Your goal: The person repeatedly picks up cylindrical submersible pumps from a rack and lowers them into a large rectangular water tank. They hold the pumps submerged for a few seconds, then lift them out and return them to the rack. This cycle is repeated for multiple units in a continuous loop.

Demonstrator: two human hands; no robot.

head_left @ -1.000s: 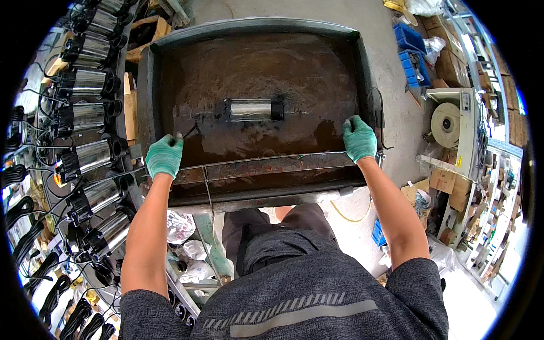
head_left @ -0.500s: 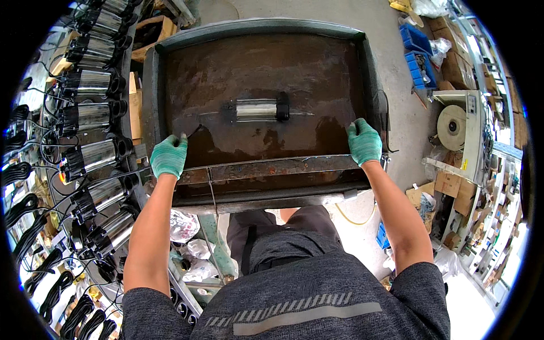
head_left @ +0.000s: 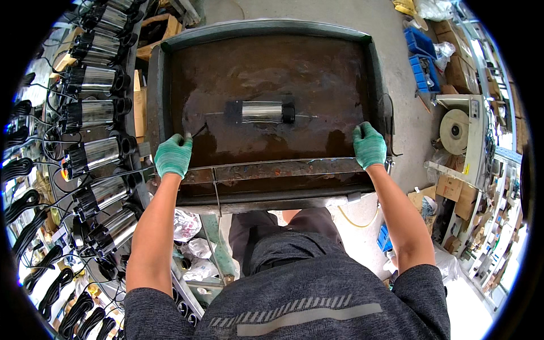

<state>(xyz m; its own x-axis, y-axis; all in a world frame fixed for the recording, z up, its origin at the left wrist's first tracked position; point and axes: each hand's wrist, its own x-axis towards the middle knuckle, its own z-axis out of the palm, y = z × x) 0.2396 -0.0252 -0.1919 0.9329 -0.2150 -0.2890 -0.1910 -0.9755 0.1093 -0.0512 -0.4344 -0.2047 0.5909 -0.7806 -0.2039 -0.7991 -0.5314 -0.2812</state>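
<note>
A wide dark metal tank [head_left: 266, 27] lies before me, holding brownish liquid. Near its middle is a silver cylinder with black end caps [head_left: 262, 112], lying sideways with thin pieces pointing out from both ends. It looks at least partly under the liquid. My left hand [head_left: 174, 156], in a green glove, is at the tank's near left, fingers curled. A thin dark rod-like piece [head_left: 199, 130] shows just beyond its thumb. At the near right, my right hand [head_left: 370, 146], gloved alike, also has curled fingers. What either hand grips is hidden. A metal crossbar [head_left: 283, 169] spans the tank between my wrists.
Along the left, a rack carries several similar silver-and-black cylinders [head_left: 93, 115] with coiled black cables [head_left: 25, 209]. On the right stand blue bins [head_left: 424, 72], a cabinet with a pale reel [head_left: 454, 130] and cardboard boxes [head_left: 449, 186]. A yellowish hose [head_left: 358, 224] hangs below the tank.
The whole view has shifted slightly, and the sheen on the liquid looks different. Both hands and the cylinder keep about the same places relative to the tank.
</note>
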